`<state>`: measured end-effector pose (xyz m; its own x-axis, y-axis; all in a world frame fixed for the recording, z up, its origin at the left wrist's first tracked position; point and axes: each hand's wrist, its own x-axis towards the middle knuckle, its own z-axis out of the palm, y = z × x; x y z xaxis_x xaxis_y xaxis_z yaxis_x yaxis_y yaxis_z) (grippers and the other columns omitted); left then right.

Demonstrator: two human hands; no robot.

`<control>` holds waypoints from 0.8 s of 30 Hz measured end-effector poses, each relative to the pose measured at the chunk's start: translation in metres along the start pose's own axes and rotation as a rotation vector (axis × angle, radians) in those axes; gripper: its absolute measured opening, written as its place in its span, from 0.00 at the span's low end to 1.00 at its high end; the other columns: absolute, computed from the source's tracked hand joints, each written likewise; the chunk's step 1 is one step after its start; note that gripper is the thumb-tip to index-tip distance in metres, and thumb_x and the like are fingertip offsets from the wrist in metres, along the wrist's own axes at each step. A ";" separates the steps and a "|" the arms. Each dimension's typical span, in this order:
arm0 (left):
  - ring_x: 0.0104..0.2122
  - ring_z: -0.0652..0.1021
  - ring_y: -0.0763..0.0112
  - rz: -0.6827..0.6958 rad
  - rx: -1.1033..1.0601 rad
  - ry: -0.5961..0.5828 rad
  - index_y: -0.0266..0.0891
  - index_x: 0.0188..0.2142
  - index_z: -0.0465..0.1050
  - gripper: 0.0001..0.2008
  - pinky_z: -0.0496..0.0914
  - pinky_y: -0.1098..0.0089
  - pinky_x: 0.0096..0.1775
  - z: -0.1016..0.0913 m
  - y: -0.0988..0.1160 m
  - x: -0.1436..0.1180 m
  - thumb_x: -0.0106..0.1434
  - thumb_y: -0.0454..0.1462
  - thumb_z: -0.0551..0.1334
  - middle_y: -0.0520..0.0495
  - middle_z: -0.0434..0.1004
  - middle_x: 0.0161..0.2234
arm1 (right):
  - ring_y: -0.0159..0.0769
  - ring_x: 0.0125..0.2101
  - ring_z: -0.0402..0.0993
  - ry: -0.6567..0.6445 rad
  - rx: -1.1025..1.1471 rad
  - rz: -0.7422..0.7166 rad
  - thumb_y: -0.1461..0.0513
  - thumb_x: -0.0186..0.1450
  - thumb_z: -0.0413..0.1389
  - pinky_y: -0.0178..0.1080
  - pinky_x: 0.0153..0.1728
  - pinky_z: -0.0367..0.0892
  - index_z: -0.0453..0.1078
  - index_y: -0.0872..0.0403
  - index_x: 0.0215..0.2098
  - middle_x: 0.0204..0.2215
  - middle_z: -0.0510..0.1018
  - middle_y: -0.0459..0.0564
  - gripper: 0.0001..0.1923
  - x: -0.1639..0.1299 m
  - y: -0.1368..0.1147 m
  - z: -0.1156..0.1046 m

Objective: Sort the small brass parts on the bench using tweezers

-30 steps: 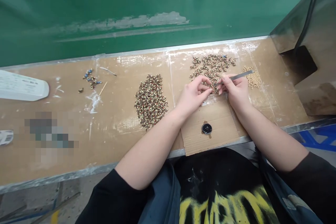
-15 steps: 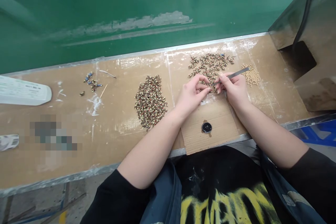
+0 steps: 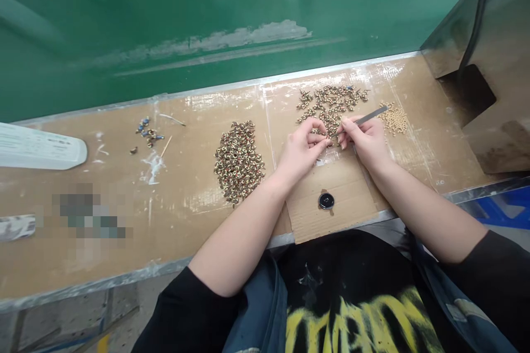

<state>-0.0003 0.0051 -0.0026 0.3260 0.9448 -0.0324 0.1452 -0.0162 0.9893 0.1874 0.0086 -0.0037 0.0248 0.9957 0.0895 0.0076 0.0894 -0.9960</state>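
Observation:
My right hand (image 3: 365, 140) grips metal tweezers (image 3: 364, 118), their tips pointing left toward my left hand (image 3: 302, 150). My left hand pinches a small brass-coloured part between thumb and fingers, right at the tweezer tips. Both hands rest at the near edge of a loose scatter of small brass parts (image 3: 331, 101). A denser heap of similar parts with red spots (image 3: 238, 160) lies to the left of my left hand. A small patch of pale beads (image 3: 395, 118) sits just right of my right hand.
A cardboard-covered bench (image 3: 174, 198) runs along a green conveyor belt (image 3: 207, 5). A black round disc (image 3: 326, 201) lies near the front edge. Several blue and brass bits (image 3: 147, 133) and a white flat object (image 3: 39, 149) lie at left. A dark metal housing (image 3: 488, 66) stands at right.
The view has shifted slightly. My hands stay together at the scatter, fingers working a small part against the tweezer tips.

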 end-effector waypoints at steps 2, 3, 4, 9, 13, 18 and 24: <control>0.18 0.69 0.82 -0.004 0.009 0.002 0.44 0.44 0.67 0.10 0.65 0.76 0.25 0.000 0.001 0.000 0.67 0.34 0.67 0.59 0.77 0.26 | 0.28 0.16 0.71 -0.001 -0.010 0.002 0.39 0.64 0.67 0.34 0.20 0.67 0.77 0.52 0.27 0.19 0.76 0.44 0.27 0.000 0.000 0.000; 0.18 0.69 0.82 -0.006 0.014 0.004 0.44 0.44 0.67 0.10 0.65 0.76 0.24 0.000 0.001 0.000 0.67 0.33 0.67 0.59 0.77 0.26 | 0.28 0.16 0.71 0.001 -0.015 0.008 0.38 0.64 0.67 0.33 0.19 0.67 0.77 0.52 0.27 0.18 0.76 0.44 0.27 0.000 0.000 0.001; 0.18 0.69 0.82 -0.008 0.020 0.008 0.44 0.44 0.67 0.10 0.65 0.76 0.24 0.000 0.001 0.000 0.67 0.33 0.67 0.59 0.77 0.26 | 0.29 0.16 0.71 0.002 -0.021 0.014 0.38 0.64 0.67 0.33 0.19 0.67 0.77 0.52 0.27 0.18 0.77 0.44 0.27 0.000 0.000 0.001; 0.18 0.70 0.82 -0.014 0.018 -0.001 0.43 0.44 0.67 0.11 0.66 0.77 0.23 -0.001 0.002 0.000 0.67 0.34 0.67 0.57 0.81 0.28 | 0.28 0.16 0.70 -0.001 -0.014 0.006 0.38 0.64 0.66 0.33 0.19 0.66 0.77 0.53 0.27 0.18 0.76 0.44 0.28 0.002 -0.001 0.001; 0.18 0.73 0.82 -0.022 -0.024 -0.018 0.43 0.46 0.68 0.11 0.67 0.78 0.20 -0.002 0.000 0.000 0.67 0.36 0.67 0.54 0.82 0.32 | 0.28 0.16 0.70 -0.008 0.001 -0.001 0.39 0.64 0.66 0.33 0.19 0.66 0.77 0.53 0.27 0.18 0.76 0.44 0.27 0.001 -0.001 0.001; 0.18 0.74 0.81 -0.020 0.013 0.015 0.43 0.50 0.71 0.15 0.70 0.77 0.20 -0.002 -0.001 0.000 0.65 0.36 0.70 0.50 0.85 0.38 | 0.28 0.17 0.70 0.023 0.009 -0.052 0.41 0.66 0.65 0.33 0.20 0.65 0.77 0.54 0.28 0.19 0.76 0.45 0.25 -0.002 -0.003 -0.001; 0.26 0.79 0.77 0.172 0.198 0.267 0.41 0.48 0.76 0.10 0.71 0.74 0.27 -0.018 0.010 -0.004 0.71 0.42 0.66 0.46 0.86 0.39 | 0.28 0.17 0.68 0.064 -0.138 0.014 0.43 0.67 0.63 0.33 0.19 0.63 0.76 0.54 0.28 0.19 0.76 0.46 0.25 -0.002 0.001 -0.006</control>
<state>-0.0170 0.0067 0.0105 0.1099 0.9744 0.1960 0.2956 -0.2203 0.9296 0.1938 0.0068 -0.0049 0.0893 0.9928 0.0798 0.1442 0.0664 -0.9873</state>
